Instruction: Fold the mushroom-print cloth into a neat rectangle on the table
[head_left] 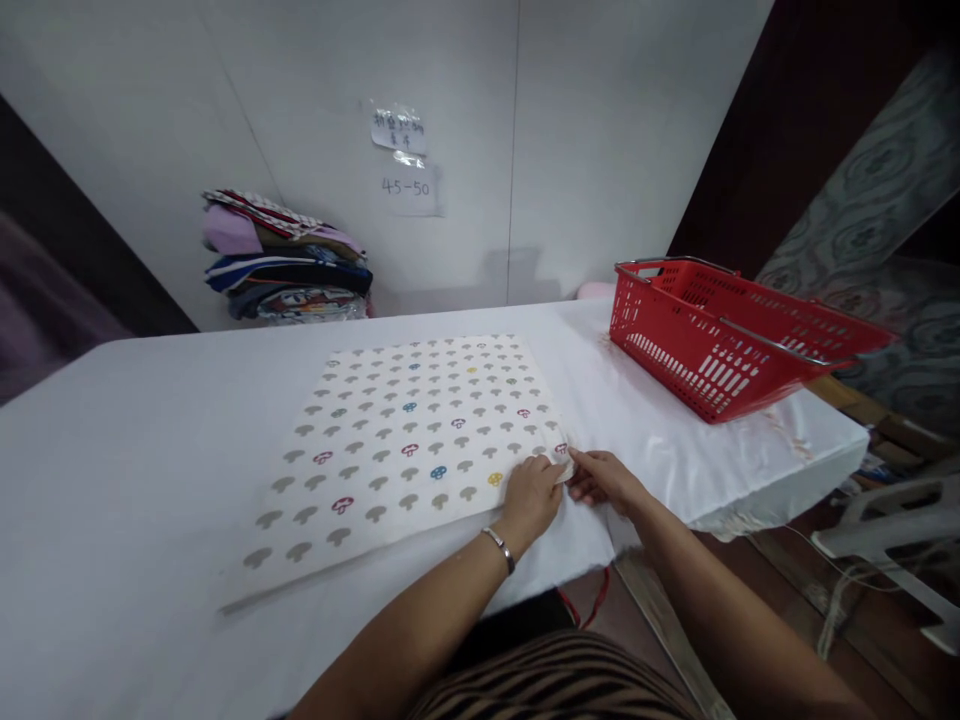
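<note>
A white cloth printed with small grey, red, blue and yellow mushrooms lies flat as a rectangle on the white-covered table. At its near right corner, my left hand rests over the edge with its fingers curled on the fabric. My right hand pinches the same corner from the right, its thumb and forefinger together. A small bit of the corner is lifted between both hands. My fingertips under the cloth are hidden.
A red plastic basket with metal handles stands at the table's right end. Folded fabrics are stacked at the back left against the wall. Paper labels hang on the wall. A white plastic stool is at the lower right.
</note>
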